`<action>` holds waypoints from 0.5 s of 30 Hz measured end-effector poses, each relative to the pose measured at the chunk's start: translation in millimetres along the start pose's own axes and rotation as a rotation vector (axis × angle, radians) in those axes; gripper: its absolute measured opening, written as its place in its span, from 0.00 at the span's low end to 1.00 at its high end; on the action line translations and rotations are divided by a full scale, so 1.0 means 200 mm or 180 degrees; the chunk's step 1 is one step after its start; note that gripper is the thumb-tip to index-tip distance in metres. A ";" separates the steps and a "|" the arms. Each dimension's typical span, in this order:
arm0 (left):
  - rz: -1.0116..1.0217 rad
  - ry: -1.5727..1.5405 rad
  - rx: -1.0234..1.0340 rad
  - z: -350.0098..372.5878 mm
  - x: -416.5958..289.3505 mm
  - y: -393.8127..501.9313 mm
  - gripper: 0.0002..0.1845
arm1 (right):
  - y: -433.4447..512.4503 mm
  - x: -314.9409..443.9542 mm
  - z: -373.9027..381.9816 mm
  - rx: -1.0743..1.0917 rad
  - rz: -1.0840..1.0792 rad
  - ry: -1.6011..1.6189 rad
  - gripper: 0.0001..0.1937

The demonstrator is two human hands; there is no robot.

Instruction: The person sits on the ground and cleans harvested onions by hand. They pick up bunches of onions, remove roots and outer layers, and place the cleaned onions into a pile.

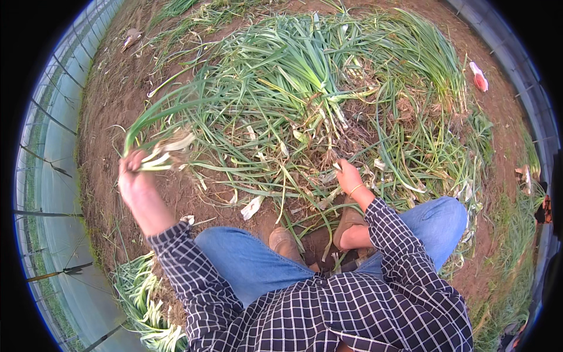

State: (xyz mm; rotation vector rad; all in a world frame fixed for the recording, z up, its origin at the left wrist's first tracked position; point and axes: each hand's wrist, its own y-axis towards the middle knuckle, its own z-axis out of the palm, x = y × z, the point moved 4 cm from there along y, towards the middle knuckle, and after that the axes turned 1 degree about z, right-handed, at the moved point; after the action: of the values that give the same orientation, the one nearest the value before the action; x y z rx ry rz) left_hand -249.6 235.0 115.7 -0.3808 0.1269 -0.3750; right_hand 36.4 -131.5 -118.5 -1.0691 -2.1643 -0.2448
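Note:
My left hand (135, 176), raised at the left and slightly blurred, grips a small bunch of green onions (154, 163). Their leaves arch up and to the right, and the pale stems point right. My right hand (349, 176) is closed in front of my right shin, with a pale scrap (338, 166) at its fingertips. Just beyond it lie roots and stems of a large heap of green onions (303, 75) spread over the soil. Shed leaves (246, 169) and whitish peeled skins (252, 207) litter the near side of the heap.
Behind my left elbow lies a pile of pale-stemmed green onions (149, 299). Plastic greenhouse walling (57, 176) curves along the left. A red and white object (478, 77) rests on bare soil (506, 145) at the right. My brown shoes (283, 242) are close to the scraps.

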 end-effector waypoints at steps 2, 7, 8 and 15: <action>0.1067 0.0033 0.0393 0.06 -0.14 -0.06 0.18 | 0.25 -0.08 0.00 -0.0128 0.0091 0.0095 0.16; 0.0000 0.0180 0.0192 -0.17 0.19 -0.09 0.13 | 0.76 -0.11 0.06 0.0011 0.0569 0.0281 0.17; -0.0032 0.0545 0.0050 -0.24 0.28 -0.08 0.13 | 0.82 -0.10 0.06 0.0073 0.0681 0.0051 0.18; -0.0629 0.2482 -0.0069 -0.44 0.72 -0.01 0.10 | 0.64 0.24 0.09 0.0700 0.1250 0.3490 0.07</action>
State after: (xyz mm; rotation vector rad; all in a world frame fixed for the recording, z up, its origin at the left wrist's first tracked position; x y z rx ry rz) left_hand -133.6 148.2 28.3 -0.2511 0.8592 -0.7047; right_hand 104.6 -11.3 -116.9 -0.8895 -0.9622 -0.3029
